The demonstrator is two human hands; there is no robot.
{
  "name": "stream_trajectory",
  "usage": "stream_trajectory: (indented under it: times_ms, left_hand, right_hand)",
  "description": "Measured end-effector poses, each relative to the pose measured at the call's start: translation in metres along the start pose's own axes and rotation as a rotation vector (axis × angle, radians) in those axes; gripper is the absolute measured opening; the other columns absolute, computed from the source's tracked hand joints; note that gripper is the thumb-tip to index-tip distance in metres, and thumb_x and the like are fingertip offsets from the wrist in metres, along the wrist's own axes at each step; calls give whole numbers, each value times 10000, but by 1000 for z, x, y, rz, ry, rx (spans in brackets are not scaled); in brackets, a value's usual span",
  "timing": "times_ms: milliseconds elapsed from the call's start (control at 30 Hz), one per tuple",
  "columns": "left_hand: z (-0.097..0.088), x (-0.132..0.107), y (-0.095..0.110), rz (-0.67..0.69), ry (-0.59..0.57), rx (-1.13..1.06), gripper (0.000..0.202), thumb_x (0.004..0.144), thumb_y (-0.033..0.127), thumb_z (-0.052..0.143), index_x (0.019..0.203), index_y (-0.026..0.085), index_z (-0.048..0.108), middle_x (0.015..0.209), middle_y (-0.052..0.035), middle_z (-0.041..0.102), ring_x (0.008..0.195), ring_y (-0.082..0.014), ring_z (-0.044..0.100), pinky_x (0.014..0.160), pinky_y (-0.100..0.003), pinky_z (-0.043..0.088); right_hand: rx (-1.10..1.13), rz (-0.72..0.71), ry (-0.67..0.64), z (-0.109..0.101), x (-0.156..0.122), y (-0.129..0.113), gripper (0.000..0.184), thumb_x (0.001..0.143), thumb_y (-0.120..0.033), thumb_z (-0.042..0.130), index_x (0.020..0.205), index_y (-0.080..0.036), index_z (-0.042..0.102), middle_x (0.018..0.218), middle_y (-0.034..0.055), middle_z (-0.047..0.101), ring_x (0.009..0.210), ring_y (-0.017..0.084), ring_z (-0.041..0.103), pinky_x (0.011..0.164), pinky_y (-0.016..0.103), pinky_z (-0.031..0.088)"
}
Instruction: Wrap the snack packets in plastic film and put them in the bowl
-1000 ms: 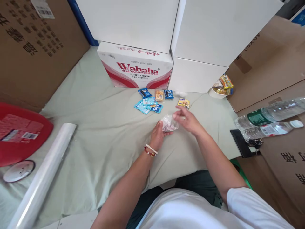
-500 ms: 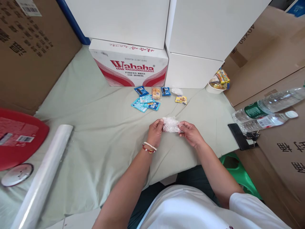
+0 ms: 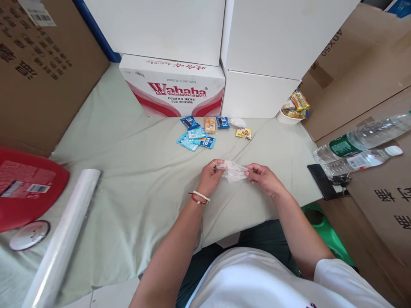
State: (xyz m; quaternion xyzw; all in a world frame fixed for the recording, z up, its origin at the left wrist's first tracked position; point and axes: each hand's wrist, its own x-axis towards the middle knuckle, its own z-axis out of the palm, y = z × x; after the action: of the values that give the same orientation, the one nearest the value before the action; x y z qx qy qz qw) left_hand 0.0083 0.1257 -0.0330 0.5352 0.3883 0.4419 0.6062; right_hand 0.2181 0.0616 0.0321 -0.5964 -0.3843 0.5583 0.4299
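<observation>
crumpled clear film pinched at both ends, left hand and right hand closed on it, held just above green cloth. risk: thin film could be torn if pulled too hard.

Left hand and right hand pinch, close together.
</observation>
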Motion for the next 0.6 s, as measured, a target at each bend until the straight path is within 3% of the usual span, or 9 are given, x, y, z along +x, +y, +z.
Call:
stream_trajectory:
  times_ms: [100,200,300,400,600]
  left_hand:
    - [4,-1,0,-41,1,-45,280,811,446,725,932,209,638,793,16,675,711,-149,606,706,-276,474]
    - [14,-6,1,-66,86,-64,310,837,490,720,920,232,572,735,39,636,663,-138,588,668,-263,449]
    - [19,-8,1,-52,148,-46,340,824,482,754,926,241,536,723,61,606,643,-123,553,659,-254,429]
    - [12,-6,4,-93,110,-100,390,720,434,836,906,230,561,719,71,598,642,-112,524,649,-245,416]
    - [-5,2,8,-184,27,-206,411,612,417,887,822,206,604,689,73,544,614,-87,471,598,-230,369]
  right_hand:
    - [40,-79,155,-4,5,0,390,639,-523,927,818,-223,754,853,7,689,774,136,554,693,253,481]
    - [196,-76,257,11,6,3,452,700,-621,868,924,-260,715,1017,26,708,922,178,623,783,298,545]
    - [251,-58,230,35,5,10,547,679,-594,897,1080,-293,678,1062,40,731,935,204,661,750,310,552]
    - [233,-42,147,46,5,14,548,614,-509,949,1031,-256,701,934,31,741,804,186,652,682,291,524]
    - [305,0,138,20,9,9,469,562,-453,985,881,-210,742,760,-9,679,639,121,549,568,248,454]
